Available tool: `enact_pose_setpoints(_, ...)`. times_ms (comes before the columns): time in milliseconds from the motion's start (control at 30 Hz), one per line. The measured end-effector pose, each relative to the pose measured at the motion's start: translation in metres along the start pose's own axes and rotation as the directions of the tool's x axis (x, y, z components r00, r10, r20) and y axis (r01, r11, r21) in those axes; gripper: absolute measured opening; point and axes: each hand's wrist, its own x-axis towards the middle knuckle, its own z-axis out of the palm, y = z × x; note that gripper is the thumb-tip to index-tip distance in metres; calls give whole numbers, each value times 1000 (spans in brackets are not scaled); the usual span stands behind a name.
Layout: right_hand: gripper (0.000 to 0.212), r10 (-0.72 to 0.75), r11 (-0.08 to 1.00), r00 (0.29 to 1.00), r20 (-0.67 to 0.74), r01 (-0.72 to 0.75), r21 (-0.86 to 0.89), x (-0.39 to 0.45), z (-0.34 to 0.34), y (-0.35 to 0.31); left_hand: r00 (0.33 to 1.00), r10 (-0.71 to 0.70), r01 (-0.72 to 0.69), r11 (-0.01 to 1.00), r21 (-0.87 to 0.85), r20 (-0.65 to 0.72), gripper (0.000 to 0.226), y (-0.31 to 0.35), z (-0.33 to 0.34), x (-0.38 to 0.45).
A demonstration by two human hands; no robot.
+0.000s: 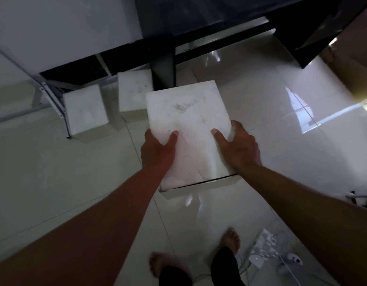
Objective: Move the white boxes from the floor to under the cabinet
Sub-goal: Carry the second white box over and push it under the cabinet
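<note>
Both hands clamp the white box from its near sides: the left hand on its left edge, thumb lying on top, and the right hand on its right edge likewise. Left of this box, two more white boxes sit on the floor by the dark cabinet; one is partly beneath it already. Stiff and smooth-faced, the held box looks bulky rather than heavy, perhaps slippery, so opposing side pressure seems the sensible hold.
</note>
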Motion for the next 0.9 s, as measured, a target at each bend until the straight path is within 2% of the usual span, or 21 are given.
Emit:
enact_pose_setpoints(300, 65, 65, 998, 998, -10, -65, 9, 80, -82, 86, 998, 12, -14, 999, 29, 61, 64, 86, 116, -14)
enact_pose_setpoints(733, 63, 84, 996, 996, -21, -84, -14, 216, -131, 106, 995, 36, -39, 999, 35, 96, 69, 168, 213, 58)
enact_pose_setpoints(900, 61, 64, 998, 998, 24, -64, 5, 261, -146, 120, 998, -1, 0, 1000, 26, 62, 66, 191, 248, 71)
